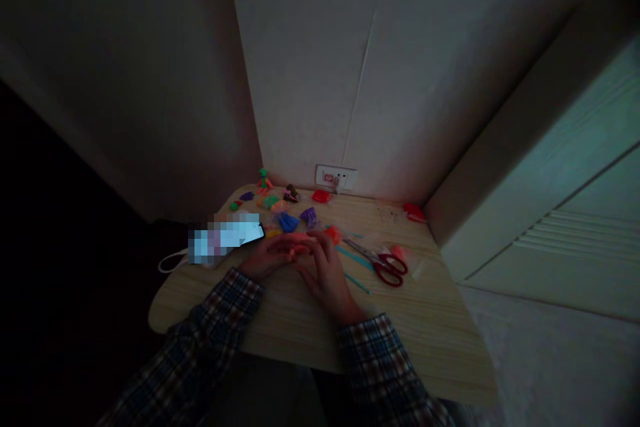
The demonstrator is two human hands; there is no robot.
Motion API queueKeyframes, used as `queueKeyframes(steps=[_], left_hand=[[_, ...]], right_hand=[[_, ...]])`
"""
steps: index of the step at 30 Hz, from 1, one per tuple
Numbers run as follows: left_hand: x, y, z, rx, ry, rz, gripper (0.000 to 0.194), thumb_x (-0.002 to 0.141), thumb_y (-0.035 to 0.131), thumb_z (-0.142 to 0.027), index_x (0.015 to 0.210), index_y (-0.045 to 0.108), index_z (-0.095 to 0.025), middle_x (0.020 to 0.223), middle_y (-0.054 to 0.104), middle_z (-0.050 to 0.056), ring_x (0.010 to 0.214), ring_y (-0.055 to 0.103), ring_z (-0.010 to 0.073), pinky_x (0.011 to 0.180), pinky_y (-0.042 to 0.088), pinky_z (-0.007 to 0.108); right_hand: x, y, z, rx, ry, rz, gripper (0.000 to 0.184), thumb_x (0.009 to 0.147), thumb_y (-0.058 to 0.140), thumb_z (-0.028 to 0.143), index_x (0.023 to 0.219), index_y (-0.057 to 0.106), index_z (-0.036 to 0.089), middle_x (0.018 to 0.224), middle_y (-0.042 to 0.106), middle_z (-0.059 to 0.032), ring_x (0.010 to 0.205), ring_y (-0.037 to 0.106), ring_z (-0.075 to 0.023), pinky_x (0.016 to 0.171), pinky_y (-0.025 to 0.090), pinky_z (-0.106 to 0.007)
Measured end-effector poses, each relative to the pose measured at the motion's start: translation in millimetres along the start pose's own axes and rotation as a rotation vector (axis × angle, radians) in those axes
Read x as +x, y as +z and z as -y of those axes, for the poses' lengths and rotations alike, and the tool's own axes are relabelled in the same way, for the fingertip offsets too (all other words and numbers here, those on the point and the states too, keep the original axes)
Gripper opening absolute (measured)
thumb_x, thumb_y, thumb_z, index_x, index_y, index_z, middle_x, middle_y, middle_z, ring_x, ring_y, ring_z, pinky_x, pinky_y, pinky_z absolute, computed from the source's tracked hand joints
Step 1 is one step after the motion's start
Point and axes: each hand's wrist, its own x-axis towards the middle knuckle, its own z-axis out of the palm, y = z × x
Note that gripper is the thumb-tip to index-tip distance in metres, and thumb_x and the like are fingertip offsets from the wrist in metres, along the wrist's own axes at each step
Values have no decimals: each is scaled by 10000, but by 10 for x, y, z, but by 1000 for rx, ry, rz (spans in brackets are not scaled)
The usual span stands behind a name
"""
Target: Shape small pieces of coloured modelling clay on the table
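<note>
My left hand and my right hand meet over the middle of the wooden table. Between their curled fingers is a piece of coral-pink modelling clay, partly covered by the fingers, so its shape is hard to make out. Just beyond the right fingers lies a bright orange-red lump of clay. Blue clay and purple clay in clear wrappers sit beyond the hands. Red-handled scissors rest to the right, blades pointing toward my right hand, across a light-blue strip.
A lit phone is propped at the left beside a white cable. A small green-headed clay figure stands at the back left. Red packets lie along the wall. A plug sits in the wall socket.
</note>
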Motion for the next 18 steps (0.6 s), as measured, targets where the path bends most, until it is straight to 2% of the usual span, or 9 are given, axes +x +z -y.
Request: queueKeyframes(steps=[5,14,18], left_hand=[[8,17,9,-4,-46,42,445,601,846,-204,1002,660,-153,804,708,25,724,667,137,673,518,216],[-30,70,-43,13,-55,58,405,654,803,-174,1027,644,-159,927,710,50,820,668,155,740,525,248],[-31,65,-16,18,-42,54,431,650,809,-197,1046,641,-171,976,706,56,869,664,166,776,519,263]], right_hand=[[-18,20,-5,-20,-26,34,300,846,575,220,1139,513,216,1290,459,-129,1064,531,-237,914,490,-423],[-17,36,-16,-36,-23,13,245,863,552,194,1103,524,237,1250,486,-112,1083,532,-232,899,500,-414],[-17,59,-37,-31,-43,16,285,871,539,198,1151,510,243,1244,481,-111,1122,522,-237,914,496,-416]])
